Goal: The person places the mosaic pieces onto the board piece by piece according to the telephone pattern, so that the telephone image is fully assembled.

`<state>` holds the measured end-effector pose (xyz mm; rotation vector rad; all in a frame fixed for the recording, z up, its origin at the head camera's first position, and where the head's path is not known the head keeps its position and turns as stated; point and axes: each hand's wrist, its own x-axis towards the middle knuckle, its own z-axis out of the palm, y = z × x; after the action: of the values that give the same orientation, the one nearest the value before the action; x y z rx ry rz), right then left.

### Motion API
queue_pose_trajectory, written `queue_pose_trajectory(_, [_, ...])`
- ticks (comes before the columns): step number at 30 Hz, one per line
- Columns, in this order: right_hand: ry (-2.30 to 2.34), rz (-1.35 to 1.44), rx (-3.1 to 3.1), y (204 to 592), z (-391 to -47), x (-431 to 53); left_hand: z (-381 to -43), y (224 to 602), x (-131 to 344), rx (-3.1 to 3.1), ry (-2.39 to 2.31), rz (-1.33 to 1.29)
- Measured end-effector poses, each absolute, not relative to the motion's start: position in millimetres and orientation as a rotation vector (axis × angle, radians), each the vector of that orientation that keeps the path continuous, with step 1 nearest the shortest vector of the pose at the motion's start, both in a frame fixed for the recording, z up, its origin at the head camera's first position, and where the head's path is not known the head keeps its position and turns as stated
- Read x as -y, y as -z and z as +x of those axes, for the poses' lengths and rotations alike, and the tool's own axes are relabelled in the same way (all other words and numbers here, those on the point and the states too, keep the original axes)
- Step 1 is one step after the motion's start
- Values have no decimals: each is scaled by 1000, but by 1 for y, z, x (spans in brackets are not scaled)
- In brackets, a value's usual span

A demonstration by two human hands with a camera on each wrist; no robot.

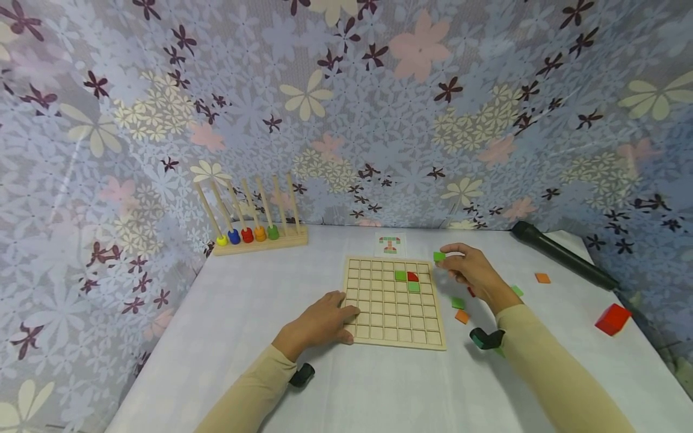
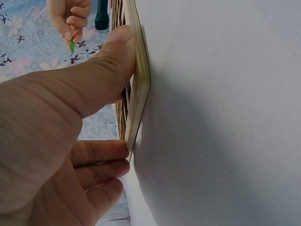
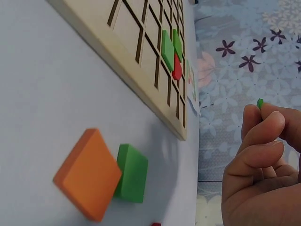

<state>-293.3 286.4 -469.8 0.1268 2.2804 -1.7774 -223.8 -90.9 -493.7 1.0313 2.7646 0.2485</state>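
A wooden grid board [image 1: 395,344] lies on the table, with two green square tiles [image 1: 414,287] and a red quarter-round tile [image 1: 412,276] in its cells near the far right. My left hand [image 1: 319,322] rests at the board's near left corner; its thumb [image 2: 117,52] and fingertips [image 2: 120,167] touch the board, with the index finger mostly hidden in the left wrist view. Just beyond the board's far right corner, my right hand [image 1: 470,270] pinches a green square tile [image 1: 439,257] above the table. Only that tile's edge shows in the right wrist view.
A pattern card [image 1: 390,244] lies behind the board. At the back left stands a peg rack [image 1: 260,239] with coloured beads. Orange tiles [image 1: 462,316], green tiles [image 1: 458,303] and a red piece lie to the right, as do a black rod [image 1: 563,255] and a red block [image 1: 613,319].
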Motion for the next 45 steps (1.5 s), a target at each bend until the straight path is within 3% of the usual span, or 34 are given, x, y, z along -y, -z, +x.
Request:
queue_pose_trajectory(27, [1726,16,-2258,481,-305,-218,-225,495,92,-2760,-265,1021])
queue_pose_trajectory(45, [1180,-177,-2650,498,-311,-175,-226,496,91,-2755,-252,1013])
